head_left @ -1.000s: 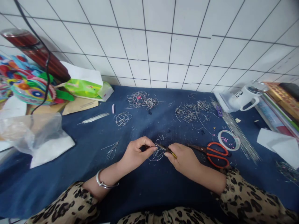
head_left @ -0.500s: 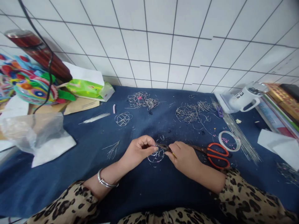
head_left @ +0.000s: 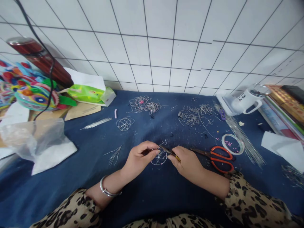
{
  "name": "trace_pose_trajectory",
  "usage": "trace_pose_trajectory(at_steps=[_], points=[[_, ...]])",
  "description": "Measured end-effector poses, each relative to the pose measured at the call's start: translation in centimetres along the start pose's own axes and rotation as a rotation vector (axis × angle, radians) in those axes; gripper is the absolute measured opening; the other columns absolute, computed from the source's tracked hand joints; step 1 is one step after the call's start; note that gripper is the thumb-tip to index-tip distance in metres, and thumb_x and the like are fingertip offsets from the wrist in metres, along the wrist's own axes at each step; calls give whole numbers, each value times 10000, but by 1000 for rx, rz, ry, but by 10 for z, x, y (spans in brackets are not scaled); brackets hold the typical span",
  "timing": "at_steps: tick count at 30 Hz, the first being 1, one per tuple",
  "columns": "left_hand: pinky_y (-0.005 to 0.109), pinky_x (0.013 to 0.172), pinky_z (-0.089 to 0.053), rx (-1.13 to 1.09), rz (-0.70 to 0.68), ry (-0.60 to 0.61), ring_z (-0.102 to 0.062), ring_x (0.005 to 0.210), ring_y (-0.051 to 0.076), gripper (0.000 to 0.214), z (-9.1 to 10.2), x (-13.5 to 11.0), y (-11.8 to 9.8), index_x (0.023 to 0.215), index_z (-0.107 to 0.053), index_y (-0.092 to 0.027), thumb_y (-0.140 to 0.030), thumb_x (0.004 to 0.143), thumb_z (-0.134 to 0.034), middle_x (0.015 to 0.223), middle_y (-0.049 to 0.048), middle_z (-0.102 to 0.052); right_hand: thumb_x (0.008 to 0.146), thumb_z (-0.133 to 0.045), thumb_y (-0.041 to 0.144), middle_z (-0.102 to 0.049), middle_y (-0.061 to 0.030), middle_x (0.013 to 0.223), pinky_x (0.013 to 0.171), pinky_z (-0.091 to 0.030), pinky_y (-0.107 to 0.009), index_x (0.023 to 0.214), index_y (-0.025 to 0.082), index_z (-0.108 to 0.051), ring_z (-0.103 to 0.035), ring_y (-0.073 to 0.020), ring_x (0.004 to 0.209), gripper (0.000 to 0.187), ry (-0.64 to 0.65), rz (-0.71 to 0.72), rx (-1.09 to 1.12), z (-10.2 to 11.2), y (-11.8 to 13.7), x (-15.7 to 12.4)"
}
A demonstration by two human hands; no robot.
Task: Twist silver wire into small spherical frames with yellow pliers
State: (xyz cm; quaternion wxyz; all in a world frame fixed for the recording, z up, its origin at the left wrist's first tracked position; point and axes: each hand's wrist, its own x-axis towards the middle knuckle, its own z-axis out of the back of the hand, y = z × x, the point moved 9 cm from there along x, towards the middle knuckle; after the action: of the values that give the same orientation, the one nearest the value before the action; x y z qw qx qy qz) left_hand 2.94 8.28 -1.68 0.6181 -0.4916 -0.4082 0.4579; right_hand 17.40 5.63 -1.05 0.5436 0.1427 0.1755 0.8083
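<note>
Between thumb and fingers, my left hand (head_left: 141,157) pinches a small round piece of bent silver wire (head_left: 159,162). My right hand (head_left: 186,161) is closed round a pair of pliers (head_left: 169,151) with a bit of yellow on the handle. The jaws point left and reach the wire at my left fingertips; whether they grip it is too small to tell. A short curled bit of wire (head_left: 164,142) lies just beyond the pliers. Right of my right hand are scissors (head_left: 221,158) with orange-red handles.
Wire tangles (head_left: 196,114) and a wire ring shape (head_left: 125,123) lie farther back on the blue cloth. Straight wires (head_left: 245,141), a round dish of pink beads (head_left: 233,144) and a white mug (head_left: 248,100) stand right. A plastic bag (head_left: 33,131) and red flask (head_left: 40,61) are left.
The pliers have tilted, their handle end swinging down and showing more yellow. My left hand stays pinched on the wire. The whole view has shifted slightly.
</note>
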Motion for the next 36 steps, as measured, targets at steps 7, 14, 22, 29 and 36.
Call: trace_pose_trajectory(at_steps=[7, 14, 22, 29, 36], points=[[202, 573, -428, 19, -17, 7, -515, 631, 90, 59, 1, 1, -1, 794, -603, -139, -174, 760, -636, 733, 11, -586, 893, -409, 357, -565, -28, 758, 662, -391, -257, 807, 176, -519, -530, -150, 719, 228, 22, -15, 17, -1, -1, 0], [228, 603, -436, 11, -26, 35, -535, 666, 111, 77, 1, 2, 2, 771, -578, -132, -179, 761, -639, 752, 26, -586, 894, -403, 366, -562, -30, 755, 652, -385, -255, 805, 176, -519, -525, -150, 709, 240, 29, -16, 26, -2, -1, -1], [240, 653, -429, -70, -40, 146, -527, 721, 116, 53, -4, 3, -1, 805, -552, -136, -166, 799, -595, 808, 31, -566, 890, -413, 365, -556, -26, 762, 653, -386, -258, 811, 178, -518, -519, -150, 716, 229, 11, 2, 32, -3, 0, -3], [241, 661, -421, -68, -44, 174, -515, 724, 116, 47, -5, 1, -3, 825, -559, -130, -177, 822, -566, 811, 34, -560, 889, -418, 364, -548, -25, 751, 652, -382, -254, 783, 177, -505, -510, -147, 707, 232, -3, 19, 17, -4, 1, -5], [228, 635, -420, -106, 11, 198, -505, 681, 103, 59, -8, 2, -1, 819, -560, -128, -186, 824, -560, 779, 26, -566, 886, -427, 353, -554, -28, 762, 665, -386, -253, 800, 176, -516, -516, -148, 720, 217, -2, 17, 30, -4, 1, -4]])
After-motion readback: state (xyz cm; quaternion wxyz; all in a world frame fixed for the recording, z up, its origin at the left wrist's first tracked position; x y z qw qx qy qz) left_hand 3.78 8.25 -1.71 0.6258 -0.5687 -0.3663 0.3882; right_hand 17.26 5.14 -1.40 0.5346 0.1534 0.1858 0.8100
